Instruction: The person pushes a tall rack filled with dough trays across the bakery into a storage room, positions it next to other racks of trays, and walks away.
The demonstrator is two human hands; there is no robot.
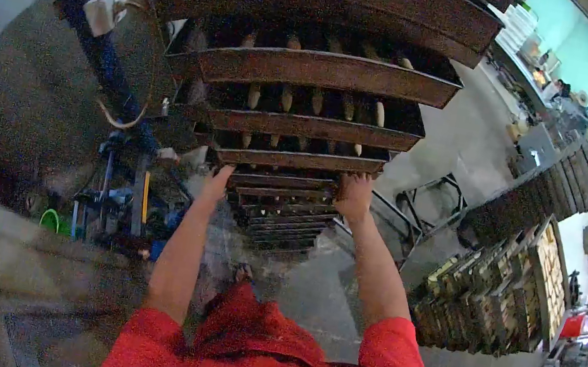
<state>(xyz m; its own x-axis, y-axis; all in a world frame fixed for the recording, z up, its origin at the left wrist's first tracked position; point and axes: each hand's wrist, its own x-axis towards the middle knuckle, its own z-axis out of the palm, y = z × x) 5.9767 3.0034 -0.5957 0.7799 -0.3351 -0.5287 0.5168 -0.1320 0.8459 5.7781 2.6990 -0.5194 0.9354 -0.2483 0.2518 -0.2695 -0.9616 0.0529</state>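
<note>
In front of me rises a tall stack of dark brown trays, with pale elongated pieces lying in rows in several of them. My left hand is closed at the left end of a lower tray. At the right end of that level, my right hand grips the tray, its fingers bent over the edge. Most fingertips of both hands are hidden by the stack. What the pale pieces are, I cannot tell.
Left of the stack stand a blue metal post and a white box with a cable. On the right are a metal frame and another tray stack holding light pieces. Machines and worktables line the far right.
</note>
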